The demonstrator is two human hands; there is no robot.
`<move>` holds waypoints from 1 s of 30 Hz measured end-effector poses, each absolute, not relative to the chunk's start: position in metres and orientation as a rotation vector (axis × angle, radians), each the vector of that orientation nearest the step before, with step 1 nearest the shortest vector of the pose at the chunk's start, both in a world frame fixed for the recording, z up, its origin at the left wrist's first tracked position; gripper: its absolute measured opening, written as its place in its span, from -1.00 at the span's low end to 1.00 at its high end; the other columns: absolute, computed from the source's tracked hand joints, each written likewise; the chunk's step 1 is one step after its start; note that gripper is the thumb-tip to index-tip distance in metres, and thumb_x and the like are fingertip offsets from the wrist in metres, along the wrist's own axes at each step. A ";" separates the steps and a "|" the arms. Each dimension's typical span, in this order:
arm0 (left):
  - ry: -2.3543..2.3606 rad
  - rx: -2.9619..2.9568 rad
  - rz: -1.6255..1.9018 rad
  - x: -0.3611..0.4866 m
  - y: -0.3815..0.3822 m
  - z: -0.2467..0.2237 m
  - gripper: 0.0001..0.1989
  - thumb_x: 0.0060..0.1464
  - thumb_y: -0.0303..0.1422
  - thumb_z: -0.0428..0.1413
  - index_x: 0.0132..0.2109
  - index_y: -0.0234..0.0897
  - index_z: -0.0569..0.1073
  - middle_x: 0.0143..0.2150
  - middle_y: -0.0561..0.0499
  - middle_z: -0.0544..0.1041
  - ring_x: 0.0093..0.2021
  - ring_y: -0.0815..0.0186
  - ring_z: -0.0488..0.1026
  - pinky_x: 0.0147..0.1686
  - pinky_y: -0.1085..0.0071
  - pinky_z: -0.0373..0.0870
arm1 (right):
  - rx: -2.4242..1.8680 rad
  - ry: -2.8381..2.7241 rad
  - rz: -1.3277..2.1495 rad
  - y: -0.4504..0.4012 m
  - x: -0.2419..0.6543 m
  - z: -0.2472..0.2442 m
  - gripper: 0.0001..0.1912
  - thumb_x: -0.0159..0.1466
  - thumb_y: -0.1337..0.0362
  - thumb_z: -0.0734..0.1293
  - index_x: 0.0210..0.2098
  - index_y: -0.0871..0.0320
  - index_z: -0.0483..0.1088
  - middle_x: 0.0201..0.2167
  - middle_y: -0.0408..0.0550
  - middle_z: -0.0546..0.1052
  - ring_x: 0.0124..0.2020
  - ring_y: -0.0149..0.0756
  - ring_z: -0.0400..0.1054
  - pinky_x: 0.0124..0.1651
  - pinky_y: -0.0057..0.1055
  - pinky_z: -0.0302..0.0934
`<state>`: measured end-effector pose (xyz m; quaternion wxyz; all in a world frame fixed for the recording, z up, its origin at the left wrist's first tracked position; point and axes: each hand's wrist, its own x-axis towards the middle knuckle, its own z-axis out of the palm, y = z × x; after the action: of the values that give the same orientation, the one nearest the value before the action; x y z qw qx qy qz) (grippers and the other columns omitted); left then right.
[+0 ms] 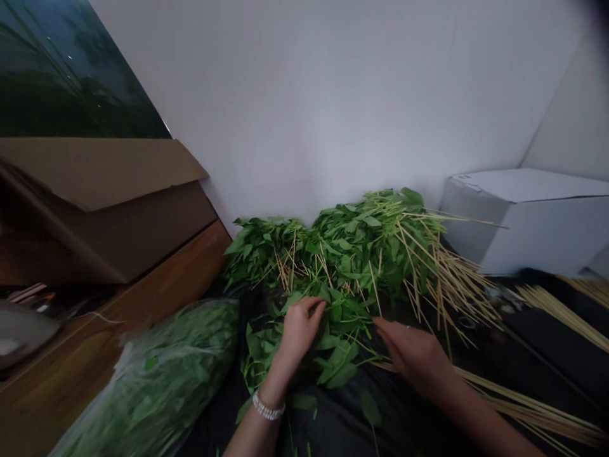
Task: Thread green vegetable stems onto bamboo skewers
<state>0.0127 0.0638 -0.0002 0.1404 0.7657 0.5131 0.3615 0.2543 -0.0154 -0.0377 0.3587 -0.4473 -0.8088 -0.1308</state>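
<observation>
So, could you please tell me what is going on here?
A person's left hand is among loose green leaves on a dark sheet, and the right hand is at their right edge; what each grips is unclear. Behind them lies a leafy heap with thin sticks; a plastic bag of leaves lies to the left.

Walls (304, 95), boxes (556, 235) and heaped greens (342, 244) suggest a makeshift workroom.

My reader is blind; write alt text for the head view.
A person's left hand and right hand work at green leaves on a dark covering. Behind, thin sticks poke from a leafy heap by a pale wall; a leaf-filled bag sits left.
</observation>
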 end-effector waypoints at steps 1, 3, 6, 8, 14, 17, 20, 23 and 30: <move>1.477 2.259 1.019 0.015 0.062 -0.004 -0.79 0.18 -0.31 0.05 -0.20 -0.21 0.59 -0.24 -0.07 0.63 -0.23 0.21 0.54 -0.18 0.33 0.39 | -1.222 -2.032 -0.340 -0.014 0.259 -0.035 -0.68 0.38 0.33 0.13 0.02 0.17 0.41 -0.30 0.00 0.60 -0.35 -0.33 0.49 -0.19 -0.41 0.33; 1.462 2.335 0.974 0.017 0.060 -0.010 -0.79 0.20 -0.33 0.04 -0.20 -0.21 0.58 -0.25 -0.06 0.62 -0.22 0.23 0.53 -0.18 0.34 0.38 | -1.293 -1.974 -0.332 -0.011 0.266 -0.030 -0.68 0.39 0.29 0.12 -0.02 0.17 0.44 -0.28 0.02 0.60 -0.31 -0.31 0.49 -0.15 -0.40 0.32; 1.428 2.394 0.952 0.021 0.057 -0.017 -0.79 0.22 -0.34 0.04 -0.20 -0.22 0.57 -0.25 -0.06 0.61 -0.22 0.23 0.52 -0.17 0.35 0.37 | -1.387 -1.980 -0.336 -0.007 0.275 -0.024 -0.68 0.39 0.27 0.12 -0.10 0.16 0.48 -0.26 0.02 0.59 -0.26 -0.30 0.48 -0.16 -0.41 0.28; 1.385 2.423 0.954 0.025 0.054 -0.019 -0.79 0.23 -0.33 0.04 -0.19 -0.23 0.57 -0.26 -0.06 0.61 -0.22 0.23 0.51 -0.15 0.34 0.36 | -1.467 -2.037 -0.319 -0.005 0.281 -0.020 -0.69 0.39 0.26 0.12 -0.16 0.13 0.49 -0.27 -0.01 0.58 -0.27 -0.31 0.46 -0.21 -0.42 0.25; 1.216 2.554 0.902 0.038 0.042 -0.018 -0.80 0.22 -0.32 0.06 -0.19 -0.21 0.58 -0.29 -0.06 0.59 -0.23 0.25 0.47 -0.13 0.31 0.35 | -1.521 -2.235 -0.087 -0.006 0.292 -0.013 -0.78 0.33 0.24 0.19 -0.32 0.06 0.46 -0.36 -0.11 0.52 -0.28 -0.30 0.38 -0.26 -0.41 0.17; 1.127 2.591 0.865 0.040 0.039 -0.018 -0.83 0.20 -0.34 0.08 -0.19 -0.21 0.58 -0.29 -0.06 0.58 -0.22 0.25 0.47 -0.13 0.31 0.34 | -1.552 -2.273 -0.043 -0.010 0.289 -0.012 -0.80 0.29 0.30 0.22 -0.40 0.07 0.45 -0.40 -0.13 0.49 -0.30 -0.31 0.35 -0.29 -0.41 0.13; 1.056 2.585 0.824 0.042 0.038 -0.017 -0.84 0.20 -0.36 0.09 -0.20 -0.21 0.58 -0.30 -0.03 0.58 -0.24 0.27 0.46 -0.13 0.32 0.33 | -1.583 -2.320 -0.066 -0.012 0.283 -0.012 -0.79 0.26 0.37 0.24 -0.48 0.10 0.41 -0.45 -0.12 0.47 -0.34 -0.30 0.32 -0.30 -0.40 0.10; 1.040 2.583 0.788 0.042 0.036 -0.014 -0.83 0.21 -0.33 0.08 -0.22 -0.21 0.58 -0.30 -0.03 0.57 -0.24 0.27 0.44 -0.14 0.34 0.31 | -1.598 -2.370 -0.057 -0.012 0.280 -0.013 -0.79 0.25 0.41 0.24 -0.49 0.11 0.39 -0.45 -0.10 0.47 -0.33 -0.28 0.31 -0.27 -0.39 0.10; 1.001 2.672 0.687 0.042 0.031 -0.013 -0.80 0.22 -0.28 0.06 -0.17 -0.18 0.58 -0.25 -0.03 0.55 -0.18 0.25 0.39 -0.15 0.34 0.28 | -1.644 -2.388 -0.119 -0.010 0.275 -0.023 -0.83 0.25 0.42 0.26 -0.45 0.14 0.42 -0.39 -0.05 0.48 -0.26 -0.22 0.34 -0.20 -0.34 0.14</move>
<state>0.0424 0.0310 -0.0132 0.1030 0.9056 0.3392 0.2328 0.2746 -0.0101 -0.0227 0.1195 -0.5625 -0.8171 -0.0408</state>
